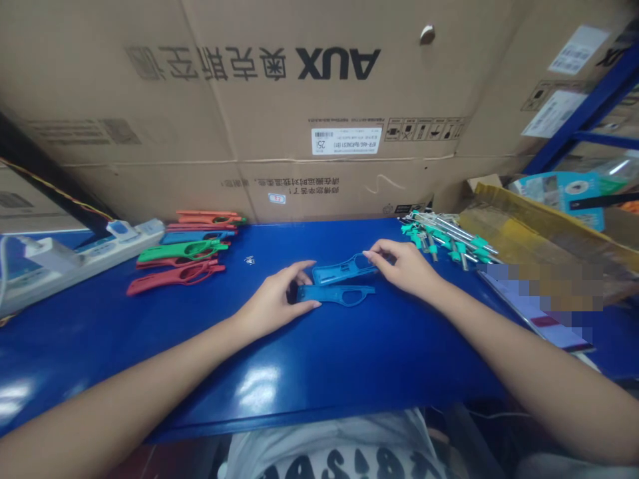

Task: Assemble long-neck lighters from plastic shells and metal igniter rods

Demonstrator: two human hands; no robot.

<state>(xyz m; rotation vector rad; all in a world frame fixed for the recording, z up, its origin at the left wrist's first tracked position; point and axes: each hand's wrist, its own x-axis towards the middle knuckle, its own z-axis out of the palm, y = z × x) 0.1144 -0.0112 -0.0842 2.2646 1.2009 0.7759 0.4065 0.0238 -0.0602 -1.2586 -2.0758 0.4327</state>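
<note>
Two blue plastic lighter shell halves lie side by side in front of me, their ribbed inner faces up and a finger-loop opening at the right of each. My left hand (272, 296) curls around their left ends, thumb against the lower shell half (332, 294) and fingers by the upper shell half (339, 269). Between thumb and fingertips, my right hand (399, 263) pinches the right end of the upper half. Part of each left end is hidden by my left hand.
Red, green, blue and orange shells (174, 251) are stacked at the left beside a white power strip (100, 256). Metal rods with green parts (449, 239) pile up at the right, near a taped box (544, 233). A large cardboard sheet (200, 133) stands behind the blue table (379, 359).
</note>
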